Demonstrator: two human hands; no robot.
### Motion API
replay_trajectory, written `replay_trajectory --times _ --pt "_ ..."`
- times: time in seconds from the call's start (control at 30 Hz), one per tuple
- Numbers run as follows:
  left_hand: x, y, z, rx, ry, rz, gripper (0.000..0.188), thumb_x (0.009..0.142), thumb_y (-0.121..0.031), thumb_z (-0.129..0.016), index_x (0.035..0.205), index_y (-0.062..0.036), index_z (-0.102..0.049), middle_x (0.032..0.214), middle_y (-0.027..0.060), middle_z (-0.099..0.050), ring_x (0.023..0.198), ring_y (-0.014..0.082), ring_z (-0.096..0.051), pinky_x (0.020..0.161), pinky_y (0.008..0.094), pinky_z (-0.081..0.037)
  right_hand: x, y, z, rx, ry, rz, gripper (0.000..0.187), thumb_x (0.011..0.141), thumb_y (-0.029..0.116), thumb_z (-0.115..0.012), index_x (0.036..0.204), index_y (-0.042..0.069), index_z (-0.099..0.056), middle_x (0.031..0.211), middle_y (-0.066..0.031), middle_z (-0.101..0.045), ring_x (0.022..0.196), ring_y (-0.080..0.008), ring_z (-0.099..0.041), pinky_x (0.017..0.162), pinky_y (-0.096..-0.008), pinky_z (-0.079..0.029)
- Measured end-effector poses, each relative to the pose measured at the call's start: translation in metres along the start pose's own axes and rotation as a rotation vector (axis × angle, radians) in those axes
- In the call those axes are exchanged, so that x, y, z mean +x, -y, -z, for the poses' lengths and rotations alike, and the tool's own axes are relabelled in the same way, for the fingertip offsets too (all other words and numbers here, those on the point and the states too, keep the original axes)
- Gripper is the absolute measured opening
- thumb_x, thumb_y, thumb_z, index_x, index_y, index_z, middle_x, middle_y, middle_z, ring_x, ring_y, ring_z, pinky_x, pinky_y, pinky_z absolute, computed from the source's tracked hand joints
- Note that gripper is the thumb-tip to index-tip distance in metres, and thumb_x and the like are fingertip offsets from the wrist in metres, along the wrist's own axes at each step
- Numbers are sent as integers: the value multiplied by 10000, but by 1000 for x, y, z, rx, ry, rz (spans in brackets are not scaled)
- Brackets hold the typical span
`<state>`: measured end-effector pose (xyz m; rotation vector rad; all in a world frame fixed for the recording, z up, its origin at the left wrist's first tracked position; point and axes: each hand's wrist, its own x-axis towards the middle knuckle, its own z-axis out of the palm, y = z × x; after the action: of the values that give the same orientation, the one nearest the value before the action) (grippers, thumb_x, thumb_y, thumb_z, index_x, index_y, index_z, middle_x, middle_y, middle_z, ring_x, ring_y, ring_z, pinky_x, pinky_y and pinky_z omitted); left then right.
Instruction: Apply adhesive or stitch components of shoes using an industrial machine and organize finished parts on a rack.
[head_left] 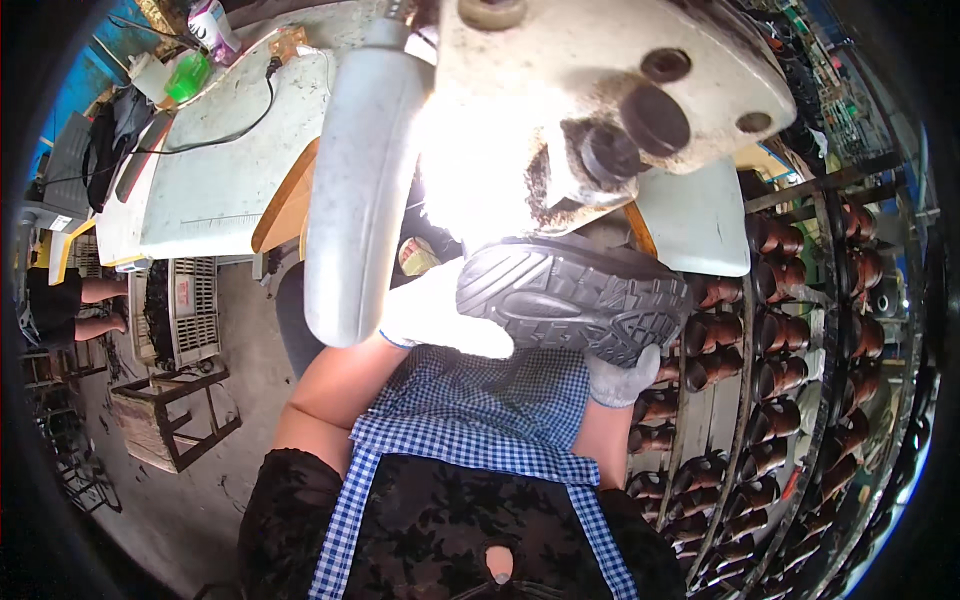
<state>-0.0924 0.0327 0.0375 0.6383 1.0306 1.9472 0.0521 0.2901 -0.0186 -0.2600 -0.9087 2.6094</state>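
A shoe [575,298] lies across my lap side of the machine, its black ridged sole turned toward me and its upper mostly hidden. My left hand [435,318], in a white glove washed out by glare, is closed on the shoe's left end. At the other end my right hand [622,378], also gloved, grips the lower edge of the sole; most of its fingers are out of sight behind it. Right above the shoe is the worn white head of a machine [600,110], like a sewing machine. A long pale lamp [365,190] hangs beside it, over my left wrist.
Racks of brown shoes [780,330] fill the right side. A pale worktable [210,190] carries a cable and a green container [187,77]. Left, on the floor, stand a wooden stool frame [170,420] and a slatted crate [195,310]; another person's limbs [100,305] show beyond.
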Motion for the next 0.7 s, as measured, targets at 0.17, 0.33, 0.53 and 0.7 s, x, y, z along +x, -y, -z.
replay_trajectory --times 0.17,0.33,0.53,0.7 --pt "-9 9 16 -18 -148 71 1036 535 -218 -919 1390 56 -401 1344 172 -537 1226 249 -525 1023 387 -433 -11 6 -25 -235 2 108 852 728 404 -744 1423 59 -392 1382 -155 -492 1245 -338 -508 1010 -505 -460" --pt "-21 0 9 -172 -197 -117 966 559 -165 -862 1384 49 -407 1319 191 -546 1216 303 -536 1001 417 -462 -9 3 -31 -205 133 13 818 753 105 -703 1467 50 -307 1424 -174 -443 1288 -347 -473 1055 -511 -420" --pt "-74 -2 32 -282 -490 -272 916 556 -93 -801 1375 43 -414 1304 202 -548 1210 357 -538 990 465 -480 -11 -35 -69 -294 106 -111 717 772 50 -594 1438 34 -327 1368 -186 -484 1230 -374 -516 1022 -545 -449" --pt "-101 -19 43 -490 -556 -236 785 589 -27 -730 1331 42 -483 1276 195 -591 1149 328 -599 1008 449 -475 -2 -71 -92 -233 286 -112 761 774 -56 -625 1457 25 -300 1429 -173 -435 1301 -304 -462 1066 -443 -409"
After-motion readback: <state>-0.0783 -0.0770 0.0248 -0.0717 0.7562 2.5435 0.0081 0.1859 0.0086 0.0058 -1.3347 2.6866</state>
